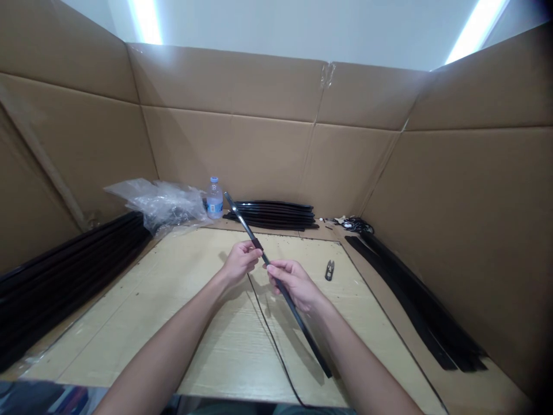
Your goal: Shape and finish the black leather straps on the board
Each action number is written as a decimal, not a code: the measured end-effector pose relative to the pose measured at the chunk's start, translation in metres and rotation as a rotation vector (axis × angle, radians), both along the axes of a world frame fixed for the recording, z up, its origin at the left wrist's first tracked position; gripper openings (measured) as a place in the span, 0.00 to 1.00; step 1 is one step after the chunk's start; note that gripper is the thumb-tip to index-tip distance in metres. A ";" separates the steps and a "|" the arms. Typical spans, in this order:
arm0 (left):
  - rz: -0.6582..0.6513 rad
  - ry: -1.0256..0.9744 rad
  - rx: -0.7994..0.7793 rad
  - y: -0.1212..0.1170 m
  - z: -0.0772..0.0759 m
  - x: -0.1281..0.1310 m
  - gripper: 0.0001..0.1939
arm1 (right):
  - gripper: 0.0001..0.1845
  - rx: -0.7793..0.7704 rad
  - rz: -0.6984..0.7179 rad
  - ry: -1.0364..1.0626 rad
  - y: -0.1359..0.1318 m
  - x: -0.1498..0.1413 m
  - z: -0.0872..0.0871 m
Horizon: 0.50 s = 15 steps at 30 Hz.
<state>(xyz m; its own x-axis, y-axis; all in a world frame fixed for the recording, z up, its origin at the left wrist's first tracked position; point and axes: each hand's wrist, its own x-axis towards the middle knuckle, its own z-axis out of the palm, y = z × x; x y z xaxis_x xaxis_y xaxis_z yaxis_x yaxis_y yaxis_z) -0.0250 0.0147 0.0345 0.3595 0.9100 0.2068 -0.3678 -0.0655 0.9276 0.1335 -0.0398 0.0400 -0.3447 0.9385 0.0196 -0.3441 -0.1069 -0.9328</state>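
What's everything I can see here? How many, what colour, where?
Board: one, pale yellow, centre
Rod: one, black, held over the board
Wrap: one, dark, on the rod
Cord: one, dark, running to the near edge
Snips: one, dark, board's right
Bottle: one, clear with blue cap, back
Plastic: one heap, clear, back left
Strips: three piles, black, left, back and right
Tangle: one, mostly black, back right
Walls: three, brown, around the board
Lights: two, white, above
Blurred items: uncountable, mixed colours, bottom left
Forearms: two, bare, near side
Left hand: one, bare, by the wrap
Right hand: one, bare, on the rod
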 end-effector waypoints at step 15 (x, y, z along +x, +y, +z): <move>0.003 -0.014 0.008 -0.002 -0.001 0.004 0.18 | 0.15 0.027 -0.041 0.118 0.003 0.001 0.005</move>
<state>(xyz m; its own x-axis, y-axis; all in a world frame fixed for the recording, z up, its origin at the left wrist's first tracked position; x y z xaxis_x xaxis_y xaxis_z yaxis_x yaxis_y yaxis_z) -0.0212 0.0124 0.0330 0.3540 0.9093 0.2189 -0.3808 -0.0736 0.9217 0.1349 -0.0369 0.0454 -0.3000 0.9503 0.0829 -0.4551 -0.0662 -0.8880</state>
